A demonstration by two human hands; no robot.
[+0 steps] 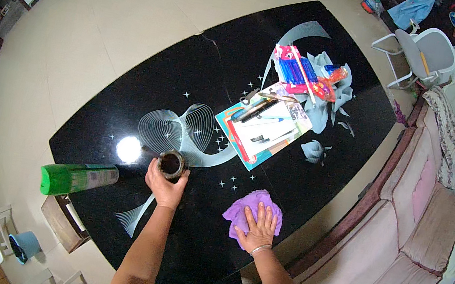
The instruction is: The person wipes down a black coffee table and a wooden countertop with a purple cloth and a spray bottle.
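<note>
My left hand [166, 189] is wrapped round a dark, round, open-topped cup [170, 164], thumb on one side and fingers on the other. The cup is on the black glossy table [117, 117], left of the middle. Whether it touches the surface or is slightly raised, I cannot tell. To the right, my right hand [258, 230] lies flat on a crumpled purple cloth [236, 214], fingers spread. The cloth rests near the table's near right edge. A green spray can [80, 179] is left of my left hand, by the table edge.
Farther back lie a booklet [245, 146] with pens and scissors on it, a pack of blue pens [296, 72] and grey leaf-like decorations [314, 150]. A pink sofa [354, 247] runs along the right. A grey-white chair [435, 50] stands at the far right.
</note>
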